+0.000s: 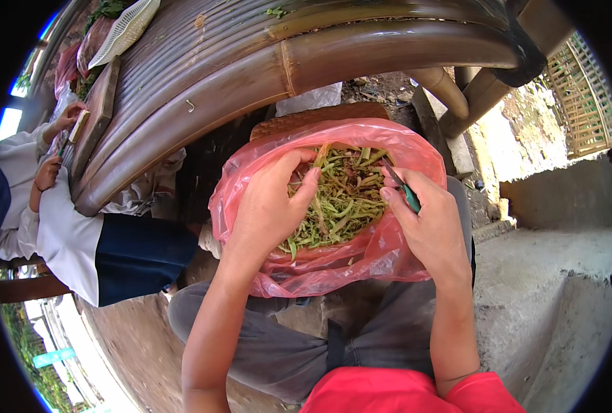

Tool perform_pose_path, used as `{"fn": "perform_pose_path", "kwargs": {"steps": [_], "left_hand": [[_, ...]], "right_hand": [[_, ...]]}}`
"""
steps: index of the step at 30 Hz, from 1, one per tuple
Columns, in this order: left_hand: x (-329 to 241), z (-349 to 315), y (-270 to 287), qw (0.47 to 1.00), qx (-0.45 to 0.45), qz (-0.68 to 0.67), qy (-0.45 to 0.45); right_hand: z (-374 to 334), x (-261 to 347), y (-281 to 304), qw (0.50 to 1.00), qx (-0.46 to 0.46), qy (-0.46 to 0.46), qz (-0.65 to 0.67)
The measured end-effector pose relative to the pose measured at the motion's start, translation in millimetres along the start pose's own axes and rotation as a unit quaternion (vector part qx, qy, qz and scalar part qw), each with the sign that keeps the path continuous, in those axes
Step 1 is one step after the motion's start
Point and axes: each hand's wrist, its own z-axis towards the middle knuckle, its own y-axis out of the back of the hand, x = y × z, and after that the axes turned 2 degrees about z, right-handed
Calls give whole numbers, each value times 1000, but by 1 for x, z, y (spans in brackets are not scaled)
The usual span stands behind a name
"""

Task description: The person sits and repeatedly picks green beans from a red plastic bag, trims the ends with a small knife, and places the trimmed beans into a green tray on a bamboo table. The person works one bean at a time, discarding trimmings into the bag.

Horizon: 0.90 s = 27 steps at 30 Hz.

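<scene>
A pink plastic bag [347, 265] lies spread open in front of me, holding a heap of chopped green and yellowish plant pieces [340, 196]. Over its left side, my left hand [271, 199] has thumb and fingers curled around a pale yellow-green stem piece [322, 155]. At the bag's right side my right hand [430, 217] grips a small knife by its green handle [411, 198]. The blade's dark tip points up and left above the cut pieces, and is partly hidden by my fingers.
Beyond the bag runs a bamboo slat bench [237, 62], with a wooden board [99, 113] and a white plastic basket [123, 31] on its left. Another person [72, 227] sits at left, hands near the board. A concrete ledge [540, 275] lies right.
</scene>
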Motion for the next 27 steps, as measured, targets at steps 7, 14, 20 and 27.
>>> {"fn": "perform_pose_path", "kwargs": {"steps": [7,14,20,27], "left_hand": [[11,8,17,954,-34,271,-127],[13,27,-20,958,154,163,-178],[41,74,-65,964,132,199,-120],[59,97,-92,957,152,118,-216]], "right_hand": [[15,-4,-4,997,-9,17,-69],[49,-17,2,992,-78,66,-73],[61,-18,0,989,-112,93,-37],[61,-23,2,990,-104,92,-20]]}}
